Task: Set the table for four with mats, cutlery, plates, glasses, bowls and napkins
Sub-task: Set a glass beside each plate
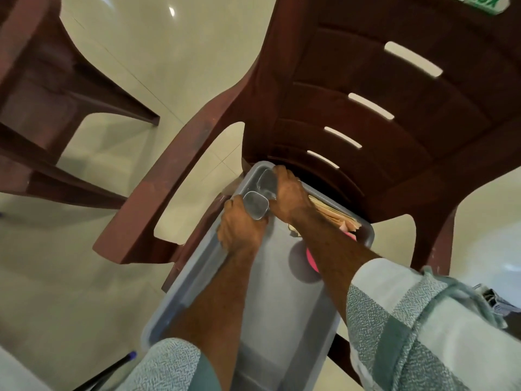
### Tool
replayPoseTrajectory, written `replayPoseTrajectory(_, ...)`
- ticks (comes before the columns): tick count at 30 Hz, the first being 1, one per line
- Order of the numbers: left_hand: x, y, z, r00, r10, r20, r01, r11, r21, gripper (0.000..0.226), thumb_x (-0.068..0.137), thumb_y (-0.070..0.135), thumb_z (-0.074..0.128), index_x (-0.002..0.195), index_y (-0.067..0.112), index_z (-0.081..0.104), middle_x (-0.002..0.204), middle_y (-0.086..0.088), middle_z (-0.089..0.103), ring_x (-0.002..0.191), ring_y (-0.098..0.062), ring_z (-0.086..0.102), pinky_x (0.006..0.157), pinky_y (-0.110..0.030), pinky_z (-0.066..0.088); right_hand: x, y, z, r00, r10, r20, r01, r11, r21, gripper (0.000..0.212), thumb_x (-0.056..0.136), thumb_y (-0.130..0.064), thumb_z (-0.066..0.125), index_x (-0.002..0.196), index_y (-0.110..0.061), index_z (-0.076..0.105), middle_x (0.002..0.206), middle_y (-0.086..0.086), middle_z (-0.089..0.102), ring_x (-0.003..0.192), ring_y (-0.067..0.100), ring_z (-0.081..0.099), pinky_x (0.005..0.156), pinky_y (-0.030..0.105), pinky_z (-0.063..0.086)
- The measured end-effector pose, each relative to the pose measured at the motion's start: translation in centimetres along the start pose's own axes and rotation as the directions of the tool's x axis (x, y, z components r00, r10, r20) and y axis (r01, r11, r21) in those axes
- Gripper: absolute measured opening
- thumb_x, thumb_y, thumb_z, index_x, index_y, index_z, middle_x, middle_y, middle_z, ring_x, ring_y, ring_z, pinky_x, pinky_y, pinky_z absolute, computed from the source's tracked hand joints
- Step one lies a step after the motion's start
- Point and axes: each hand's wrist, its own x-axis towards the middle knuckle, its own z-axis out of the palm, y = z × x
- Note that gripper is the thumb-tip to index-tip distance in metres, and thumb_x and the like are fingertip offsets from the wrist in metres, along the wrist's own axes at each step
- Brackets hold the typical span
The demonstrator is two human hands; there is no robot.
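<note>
Left hand [239, 230] grips a clear, rounded-square glass [255, 205]; right hand [290, 193], just beyond it, curls round a second glass [267, 180] in the far corner of a translucent grey plastic tub [318, 314]. To the right of the hands, folded tan napkins [335, 213] and a pink item [311, 259] lie against the tub wall. The tub rests on a slatted maroon plastic chair [380, 88]; glossy cream floor [141, 52] lies open to the left.

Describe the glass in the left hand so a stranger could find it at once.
A grey plastic bin sits on the brown chair. At its far end the left hand grips a clear glass; the similar glass behind it is under the right hand.
</note>
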Motion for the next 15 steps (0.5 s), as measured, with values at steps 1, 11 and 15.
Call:
replayPoseTrajectory(1,-0.2,-0.2,-0.3,1.0,0.016,-0.025,-0.016,1.0,-0.02,0.086,0.072,0.056,0.083,0.141,0.017,0.048,0.137,-0.005,0.057,0.125,-0.026,0.058,0.101,-0.038,0.048,-0.2,-0.1,-0.1,1.0,0.007,-0.011,-0.006,1.0,0.025,0.083,0.075,-0.022,0.084,0.141,-0.021,0.033,0.138,0.009,0.05,0.124,0.031,0.052,0.096,0.051,0.053)
replayPoseTrajectory(11,-7.9,-0.9,-6.5,0.988,0.118,-0.098,-0.13,0.983,-0.131,0.076,0.073,0.057,0.079,0.13,0.012,0.058,0.121,-0.007,0.064,0.109,-0.023,0.062,0.092,-0.028,0.047,-9.6,0.0,-4.2,0.987,-0.025,-0.157,0.076,0.941,0.33,0.069,0.078,-0.022,0.08,0.137,-0.021,0.045,0.127,0.001,0.059,0.111,0.019,0.058,0.082,0.03,0.047)
replayPoseTrajectory(15,-15.1,0.3,-9.6,0.985,0.145,-0.092,-0.166,0.942,-0.291,0.055,0.077,0.027,0.085,0.125,0.018,0.059,0.106,0.009,0.061,0.097,-0.009,0.058,0.083,-0.027,0.045,-16.9,0.8,-6.9,0.972,-0.097,-0.216,0.174,0.909,0.379,0.072,0.077,-0.025,0.082,0.14,-0.021,0.047,0.133,-0.001,0.058,0.122,0.019,0.055,0.1,0.035,0.049)
